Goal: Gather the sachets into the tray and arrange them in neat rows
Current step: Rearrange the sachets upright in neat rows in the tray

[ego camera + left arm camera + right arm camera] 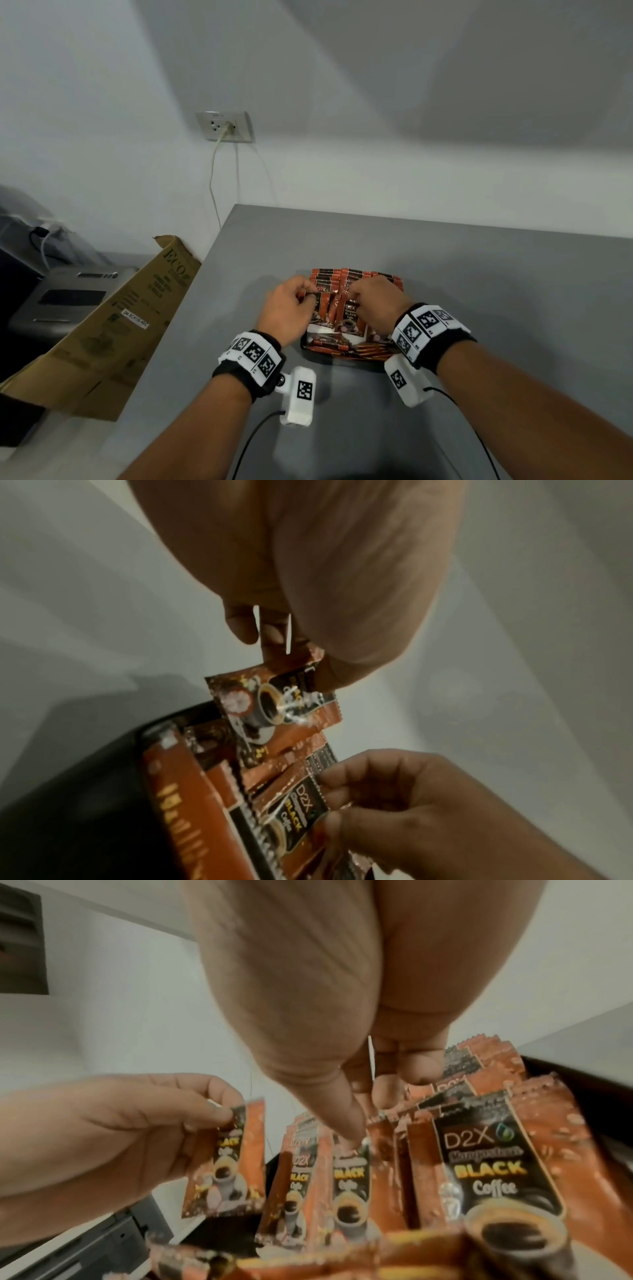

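Sachets (349,317) in tray (310,348), cardboard box (113,329) left

— Printed on the sachets (493,1164) in the tray, lower right of the right wrist view?
— "D2X", then "BLACK" in yellow and "Coffee" in white; one smaller line between, too blurred to read.
— Same on the sachet (229,1161) at left of that view?
— "BLACK" only; rest smeared.
— On the cardboard box (113,325) at the left of the head view?
— "ECO" in green, plus a white sticker reading roughly "3M ECH155-NDC"; other print too small.
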Demonstrator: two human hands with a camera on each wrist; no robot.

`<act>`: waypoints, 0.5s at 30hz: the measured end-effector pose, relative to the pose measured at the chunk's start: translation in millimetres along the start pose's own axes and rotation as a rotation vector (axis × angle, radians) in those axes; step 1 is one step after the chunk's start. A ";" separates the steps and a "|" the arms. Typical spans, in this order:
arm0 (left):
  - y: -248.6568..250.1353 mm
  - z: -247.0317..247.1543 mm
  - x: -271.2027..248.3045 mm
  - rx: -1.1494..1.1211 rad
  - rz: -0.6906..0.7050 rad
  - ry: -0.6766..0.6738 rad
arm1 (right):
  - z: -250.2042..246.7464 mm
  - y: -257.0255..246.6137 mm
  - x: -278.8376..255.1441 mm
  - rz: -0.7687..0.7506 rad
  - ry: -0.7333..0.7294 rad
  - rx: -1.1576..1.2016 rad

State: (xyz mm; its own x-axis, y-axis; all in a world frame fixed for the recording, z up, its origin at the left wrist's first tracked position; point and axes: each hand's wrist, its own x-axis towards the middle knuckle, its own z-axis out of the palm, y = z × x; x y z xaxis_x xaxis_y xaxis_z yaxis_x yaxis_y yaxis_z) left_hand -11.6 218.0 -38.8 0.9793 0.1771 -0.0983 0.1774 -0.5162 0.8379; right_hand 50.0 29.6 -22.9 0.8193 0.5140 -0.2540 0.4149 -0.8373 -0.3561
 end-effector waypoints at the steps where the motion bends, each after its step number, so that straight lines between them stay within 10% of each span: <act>1: 1.9 1.4 2.7 0.043 0.014 -0.010 | -2.7 0.8 -2.0 0.006 0.018 0.015; 15: -2.8 14.3 18.1 0.266 0.029 -0.090 | -11.6 23.5 -65.9 -0.059 -0.218 0.148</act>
State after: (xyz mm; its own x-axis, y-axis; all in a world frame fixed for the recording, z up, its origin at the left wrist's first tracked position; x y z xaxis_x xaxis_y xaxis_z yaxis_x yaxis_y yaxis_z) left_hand 7.1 210.7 -50.6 0.9869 0.0905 -0.1334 0.1572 -0.7241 0.6716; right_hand 10.4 -26.1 -4.0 0.6841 0.6027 -0.4109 0.3841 -0.7765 -0.4995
